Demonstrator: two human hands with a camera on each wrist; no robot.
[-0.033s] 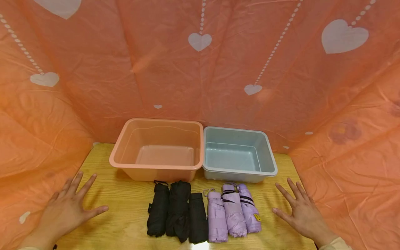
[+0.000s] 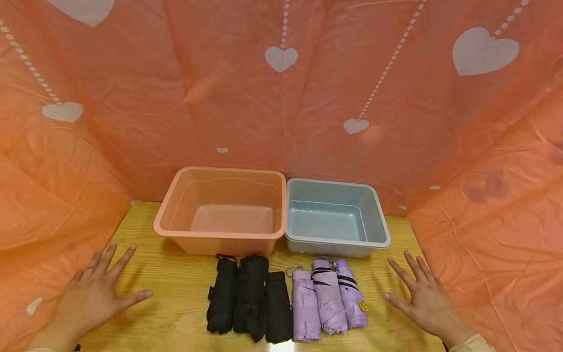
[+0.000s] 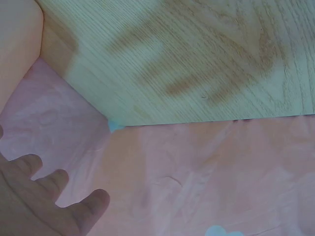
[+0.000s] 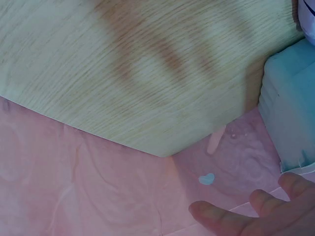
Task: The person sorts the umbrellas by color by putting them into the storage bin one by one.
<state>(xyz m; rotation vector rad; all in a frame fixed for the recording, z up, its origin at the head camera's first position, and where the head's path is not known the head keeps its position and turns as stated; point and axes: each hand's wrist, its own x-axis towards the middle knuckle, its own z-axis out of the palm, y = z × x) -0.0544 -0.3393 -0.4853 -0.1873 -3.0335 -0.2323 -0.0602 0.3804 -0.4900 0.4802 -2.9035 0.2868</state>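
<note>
Three folded black umbrellas, the left one (image 2: 223, 296), the middle one (image 2: 251, 296) and the right one (image 2: 279, 307), lie side by side on the table. To their right lie three folded light purple umbrellas: one (image 2: 306, 305) beside the black group, a middle one (image 2: 330, 297) with black stripes, and an outer one (image 2: 352, 296) with a yellow tag. My left hand (image 2: 93, 293) is spread over the table's left side, holding nothing. On the right side my right hand (image 2: 424, 299) is spread too, holding nothing, nearest the outer purple umbrella but apart from it.
Behind the umbrellas stand an orange-pink plastic bin (image 2: 220, 234) on the left and a smaller grey-blue bin (image 2: 338, 240) on the right, close together. Orange sheeting (image 2: 246, 107) with white hearts rises behind and at both sides of the wooden table (image 2: 176, 313).
</note>
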